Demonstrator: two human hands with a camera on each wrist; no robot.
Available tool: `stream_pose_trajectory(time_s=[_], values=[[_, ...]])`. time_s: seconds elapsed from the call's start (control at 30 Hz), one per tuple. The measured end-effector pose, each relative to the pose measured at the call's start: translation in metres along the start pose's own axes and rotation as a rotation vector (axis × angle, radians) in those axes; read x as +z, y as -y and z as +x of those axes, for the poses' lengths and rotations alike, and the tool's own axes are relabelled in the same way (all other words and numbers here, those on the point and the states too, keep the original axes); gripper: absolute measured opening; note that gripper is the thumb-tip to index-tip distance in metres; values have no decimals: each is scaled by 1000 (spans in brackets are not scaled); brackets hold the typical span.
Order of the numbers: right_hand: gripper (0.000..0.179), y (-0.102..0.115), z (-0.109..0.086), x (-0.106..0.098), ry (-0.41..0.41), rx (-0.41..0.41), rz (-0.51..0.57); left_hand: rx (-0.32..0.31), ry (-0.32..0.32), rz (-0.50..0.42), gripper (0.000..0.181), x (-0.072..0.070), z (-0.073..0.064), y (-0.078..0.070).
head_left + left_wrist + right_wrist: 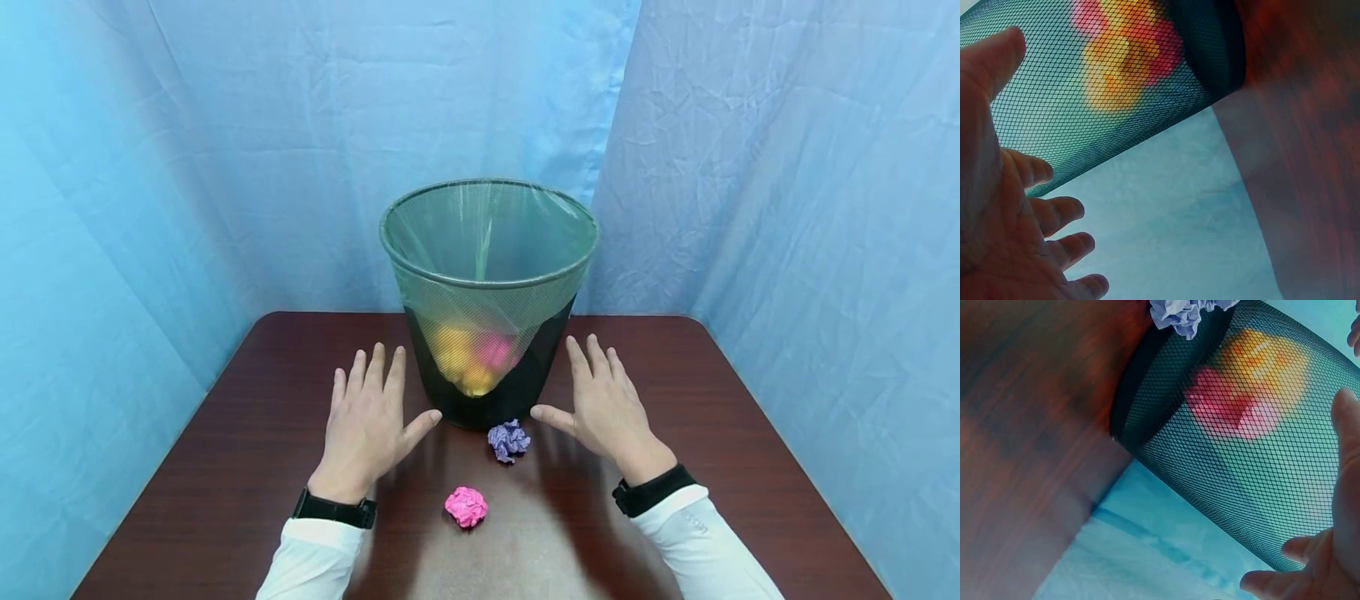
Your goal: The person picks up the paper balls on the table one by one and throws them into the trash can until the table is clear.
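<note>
A black mesh wastebasket (487, 283) with a green plastic liner stands upright on the table; crumpled yellow paper (454, 350) and pink paper (495, 350) show through its side. My left hand (367, 425) is spread beside its left side, fingers straight and holding nothing. On the other side my right hand (606, 408) is spread likewise, also with nothing in it. Whether either hand touches the mesh I cannot tell. A crumpled purple paper ball (509, 441) lies at the basket's front foot, between the hands. Nearer to me is a crumpled pink paper ball (467, 507).
The dark reddish-brown table (247, 433) has rounded far corners. Light blue cloth (315, 150) hangs behind it and along both sides. Dark bands circle both wrists, and the sleeves are white.
</note>
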State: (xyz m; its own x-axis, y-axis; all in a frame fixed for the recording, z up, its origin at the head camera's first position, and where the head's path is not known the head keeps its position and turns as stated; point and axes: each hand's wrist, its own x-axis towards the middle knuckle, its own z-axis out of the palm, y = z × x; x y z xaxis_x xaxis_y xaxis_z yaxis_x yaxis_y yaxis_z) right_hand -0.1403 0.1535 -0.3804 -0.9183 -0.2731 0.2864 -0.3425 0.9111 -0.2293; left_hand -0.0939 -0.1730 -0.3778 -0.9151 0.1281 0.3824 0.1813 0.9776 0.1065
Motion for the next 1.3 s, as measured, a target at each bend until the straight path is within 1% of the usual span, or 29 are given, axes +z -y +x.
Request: stream_pose_trajectory(time_s=[0.2,0.37,0.47,0.7,0.83,1.13,1.3], values=[[115,1,-2,5,12,-1,2,-6,14,5,103,4,-3,-1],[115,1,-5,10,4,-23,-4,-11,25,1,103,6,-5,-3],[114,1,-6,13,4,-29,-7,-8,21,-4,102,8,-7,-3],[114,5,-11,22,49,-4,8,3,9,-13,100,14,-11,-4],[113,6,-13,27,59,-1,7,2,2,-30,99,16,-14,-5],[105,13,-17,36,63,-17,26,-15,15,-31,100,21,-18,-6],[103,15,-19,39,68,-12,31,-20,19,-32,100,24,-20,-5]])
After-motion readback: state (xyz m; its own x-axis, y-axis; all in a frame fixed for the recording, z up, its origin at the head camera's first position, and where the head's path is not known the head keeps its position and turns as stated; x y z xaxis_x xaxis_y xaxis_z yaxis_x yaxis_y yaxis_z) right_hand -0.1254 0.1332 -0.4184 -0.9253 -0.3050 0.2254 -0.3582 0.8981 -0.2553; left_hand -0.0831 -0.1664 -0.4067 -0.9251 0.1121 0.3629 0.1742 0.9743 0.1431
